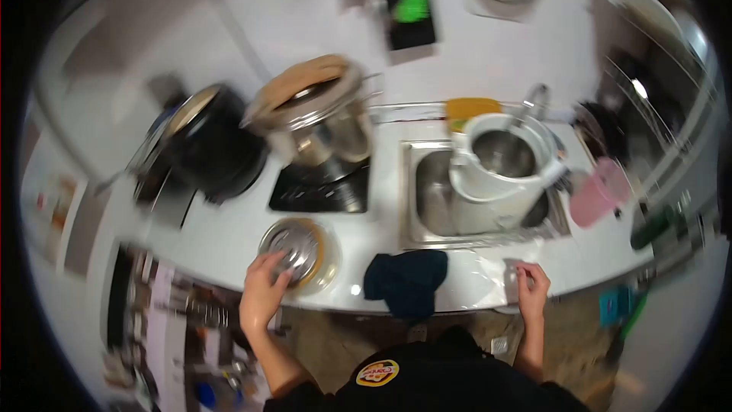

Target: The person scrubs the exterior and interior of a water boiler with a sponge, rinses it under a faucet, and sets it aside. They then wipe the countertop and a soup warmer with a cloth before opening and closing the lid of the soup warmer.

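Note:
My left hand (263, 290) is at the near left edge of a round container (324, 275) with a shiny metal lid (297, 244). Its fingers and thumb are apart over the lid's edge; blur hides whether they touch it. Over the counter's front edge, to the right, my right hand (534, 288) has its fingers curled in, and no object shows in it. Between the hands a dark cloth (408, 282) hangs partly over the counter edge. Wet, glossy patches lie on the counter beside my right hand.
A steel sink (435, 206) holds a white tub (488, 214) with a metal bowl (503, 154) under the faucet (536, 99). A large steel pot (328, 137) stands on a black stove (351, 197), a black pot (213, 145) to its left. A pink jug (598, 194) is at right.

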The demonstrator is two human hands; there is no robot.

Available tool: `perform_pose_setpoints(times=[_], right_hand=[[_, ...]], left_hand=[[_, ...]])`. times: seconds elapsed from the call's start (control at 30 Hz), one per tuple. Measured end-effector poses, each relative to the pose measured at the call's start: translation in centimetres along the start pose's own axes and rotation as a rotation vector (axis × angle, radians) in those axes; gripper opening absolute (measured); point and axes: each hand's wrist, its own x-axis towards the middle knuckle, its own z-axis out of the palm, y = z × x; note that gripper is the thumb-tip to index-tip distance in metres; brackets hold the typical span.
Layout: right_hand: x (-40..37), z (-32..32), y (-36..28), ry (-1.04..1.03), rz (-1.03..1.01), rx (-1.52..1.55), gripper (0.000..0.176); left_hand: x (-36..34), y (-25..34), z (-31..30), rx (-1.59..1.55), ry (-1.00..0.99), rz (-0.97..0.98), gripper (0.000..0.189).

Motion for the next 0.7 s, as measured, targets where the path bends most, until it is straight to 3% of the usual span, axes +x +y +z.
perform_pose_setpoints(times=[0.07,0.17,0.37,0.5,0.53,0.7], right_hand=[[-0.3,1.1,0.2,-0.057,-0.038,0.04,0.008],[0.4,1.9,0.3,-0.125,-0.134,0.054,0.009],[-0.2,0.0,-1.6,-0.252,-0.206,0.071,0.01],[-3.7,-0.7,-0.8,-0.298,-0.23,0.116,0.013],[-5.2,-0.5,-0.3,-0.358,-0.029,0.204,0.013],[-11.9,0.4,-1.1,-0.506,-0.104,0.28,0.014]], left_hand=[[-2.2,-0.9,-0.4,0.032,0.047,0.019,0.037],[-6.1,-0.5,-1.5,-0.123,0.019,-0.156,0.038],[-15.2,-2.9,-0.3,0.012,0.102,-0.231,0.04],[-19.9,-1.9,0.2,-0.081,-0.135,-0.324,0.043],[-21.1,-2.0,0.7,-0.11,-0.158,-0.353,0.044],[-26.7,-2.0,-0.1,-0.102,-0.252,-0.377,0.045]])
